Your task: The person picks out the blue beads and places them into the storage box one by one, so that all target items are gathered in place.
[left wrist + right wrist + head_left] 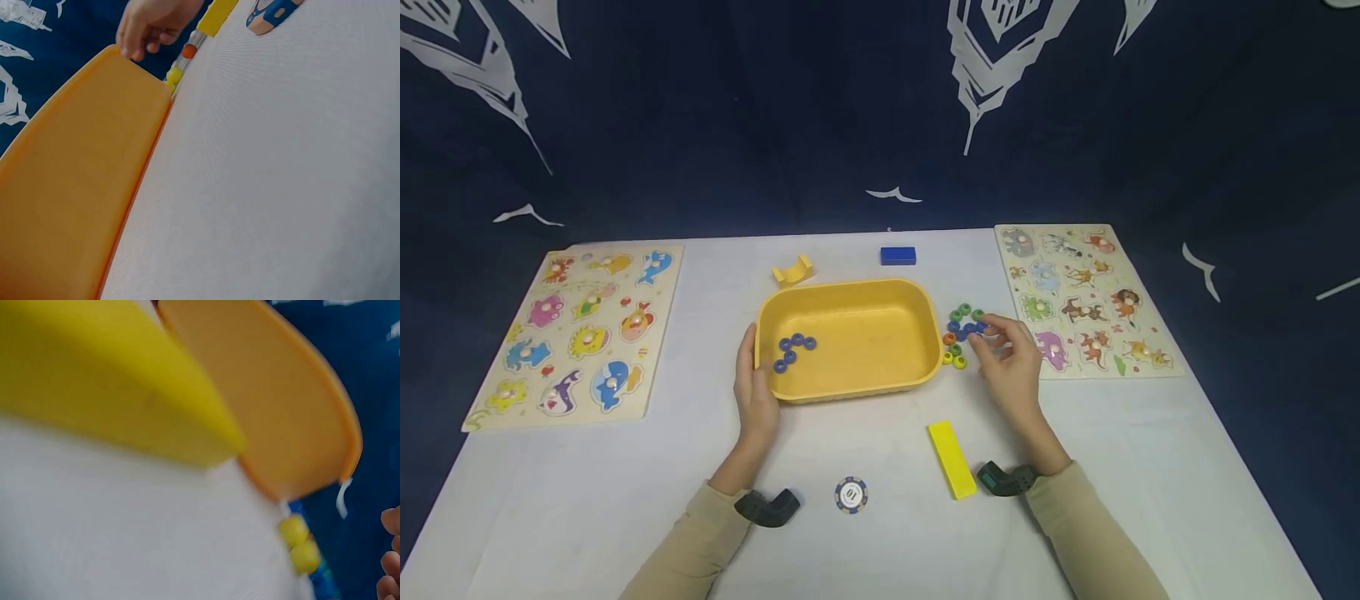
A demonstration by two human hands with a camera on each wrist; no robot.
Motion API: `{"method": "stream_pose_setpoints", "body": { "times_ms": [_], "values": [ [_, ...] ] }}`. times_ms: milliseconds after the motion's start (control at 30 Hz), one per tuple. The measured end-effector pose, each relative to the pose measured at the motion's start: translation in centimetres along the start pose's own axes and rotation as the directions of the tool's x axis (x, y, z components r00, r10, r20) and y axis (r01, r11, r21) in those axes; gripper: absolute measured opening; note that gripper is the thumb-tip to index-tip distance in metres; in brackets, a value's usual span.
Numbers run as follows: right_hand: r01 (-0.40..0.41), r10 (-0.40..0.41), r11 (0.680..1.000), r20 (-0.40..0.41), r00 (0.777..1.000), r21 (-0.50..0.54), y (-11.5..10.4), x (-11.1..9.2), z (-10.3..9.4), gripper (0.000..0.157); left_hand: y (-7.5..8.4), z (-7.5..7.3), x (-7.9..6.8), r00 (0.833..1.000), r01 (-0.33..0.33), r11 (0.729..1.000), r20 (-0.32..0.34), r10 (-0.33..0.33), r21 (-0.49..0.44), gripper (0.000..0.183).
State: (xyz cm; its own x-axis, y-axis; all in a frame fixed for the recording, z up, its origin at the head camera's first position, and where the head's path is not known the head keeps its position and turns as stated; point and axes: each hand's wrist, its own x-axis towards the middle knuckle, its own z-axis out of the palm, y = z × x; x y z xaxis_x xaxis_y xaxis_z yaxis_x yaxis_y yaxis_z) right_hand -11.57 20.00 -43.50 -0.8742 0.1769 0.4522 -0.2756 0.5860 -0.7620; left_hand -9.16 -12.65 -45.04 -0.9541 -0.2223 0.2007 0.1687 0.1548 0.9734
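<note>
The left hand (756, 396) rests along the left side of a yellow tray (857, 390), its fingers lying against the outer wall. Several blue beads (797, 339) lie inside the tray at the left. Just beyond the tray's right end, the right hand (1013, 362) hovers over loose beads, thumb and index finger apart around blue beads (961, 335). No grip on a bead is visible. Green beads (966, 309), an orange bead (949, 338) and yellow beads (959, 362) lie beside them. In the left wrist view the right hand (156, 25) appears above the table.
Animal puzzle boards lie left (658, 333) and right (1026, 304). A yellow arched block (793, 272) and a blue block (898, 256) are behind the tray. In front lie a long yellow block (952, 460) and a round chip (852, 495) on the white table (805, 550).
</note>
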Motion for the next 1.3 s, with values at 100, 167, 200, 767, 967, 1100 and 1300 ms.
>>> {"method": "stream_pose_setpoints", "body": {
  "times_ms": [100, 167, 200, 767, 967, 1100, 1300],
  "values": [
    [-0.032, 0.032, 0.999, -0.004, 0.999, -0.032, 0.9, -0.1, 0.1, 0.034, 0.1, 0.0, -0.2, 1.0, -0.005, 1.0, -0.006, 0.005, 0.003, 0.055],
    [-0.052, 0.052, 0.997, -0.003, 0.999, -0.05, 1.3, -0.2, 0.3, 0.035, 0.2, 0.1, -0.2, 1.0, -0.012, 1.0, -0.009, 0.012, 0.009, 0.055],
    [-0.061, 0.061, 0.996, -0.001, 0.998, -0.064, 1.4, -0.2, 0.4, 0.036, 0.1, 0.1, -0.2, 1.0, -0.016, 1.0, -0.011, 0.016, 0.009, 0.054],
    [-0.082, 0.09, 0.949, 0.015, 0.996, -0.303, 2.5, -0.3, 1.6, 0.024, 0.2, -0.2, -0.2, 0.999, -0.045, 0.999, -0.028, 0.046, 0.022, 0.055],
    [-0.119, 0.116, 0.965, -0.025, 0.993, -0.233, 1.7, 0.0, 1.1, 0.026, 1.1, -0.1, -0.3, 0.999, -0.042, 0.999, -0.015, 0.041, -0.012, 0.054],
    [-0.09, 0.088, 0.985, -0.019, 0.996, -0.147, -0.5, 0.7, 0.7, 0.026, 2.6, 0.1, -0.5, 0.999, -0.032, 0.999, -0.004, 0.032, -0.015, 0.053],
    [0.063, -0.048, 0.996, 0.211, 0.976, -0.064, -5.8, 2.5, 2.3, 0.021, 2.9, 0.2, -0.6, 1.0, -0.025, 1.0, -0.006, 0.025, 0.005, 0.053]
  ]
}}
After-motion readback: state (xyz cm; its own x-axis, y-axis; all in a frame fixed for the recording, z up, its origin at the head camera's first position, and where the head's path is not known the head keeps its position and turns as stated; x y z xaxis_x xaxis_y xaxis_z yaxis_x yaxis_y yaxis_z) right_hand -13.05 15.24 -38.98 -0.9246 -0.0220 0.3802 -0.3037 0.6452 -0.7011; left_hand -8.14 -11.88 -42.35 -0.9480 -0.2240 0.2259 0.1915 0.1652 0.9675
